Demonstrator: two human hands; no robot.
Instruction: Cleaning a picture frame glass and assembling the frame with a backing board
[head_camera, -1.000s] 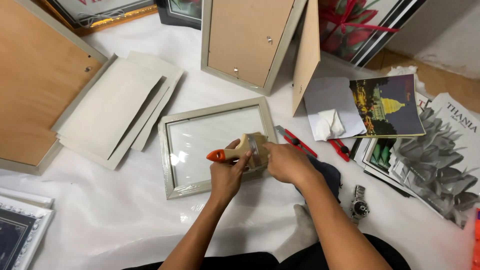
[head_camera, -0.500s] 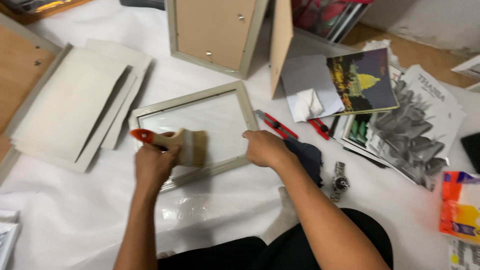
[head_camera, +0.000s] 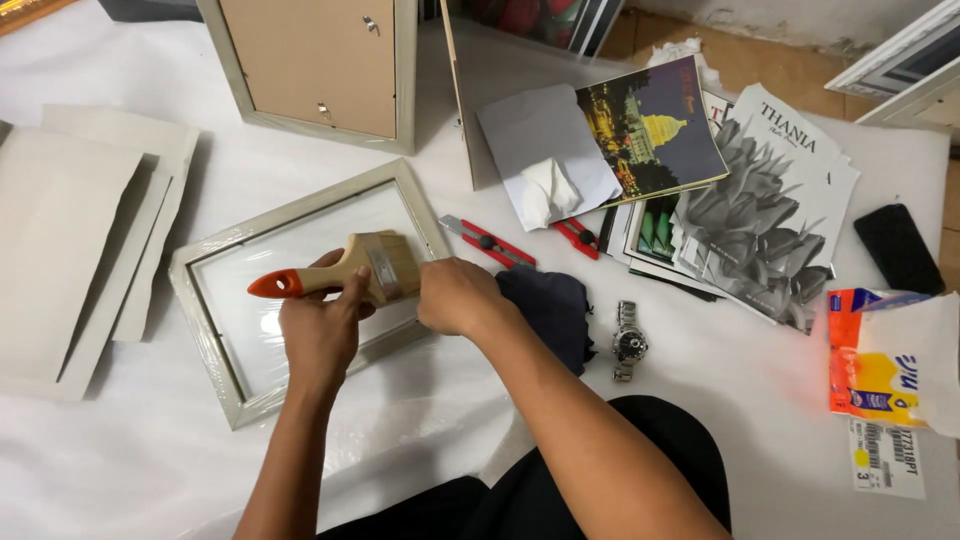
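Note:
A pale grey picture frame (head_camera: 205, 330) with glass lies flat on the white sheet in front of me. My left hand (head_camera: 320, 325) grips a wide paintbrush (head_camera: 345, 275) with a wooden handle and an orange-red tip, held sideways over the glass. My right hand (head_camera: 458, 297) is closed at the brush's bristle end, by the frame's right edge; whether it grips the bristles I cannot tell. A dark cloth (head_camera: 548, 308) lies just right of that hand.
Red utility knife (head_camera: 488, 241) and a second red tool (head_camera: 580, 238) lie right of the frame. A wristwatch (head_camera: 629, 343), magazines (head_camera: 760, 210), black phone (head_camera: 899, 250), tissue pack (head_camera: 885, 360), grey boards (head_camera: 70, 240) at left, upright frame back (head_camera: 320, 65).
The view has shifted, so everything sits further left and lower. My hands stay on the brush over the frame, with the right hand now close against the bristle end.

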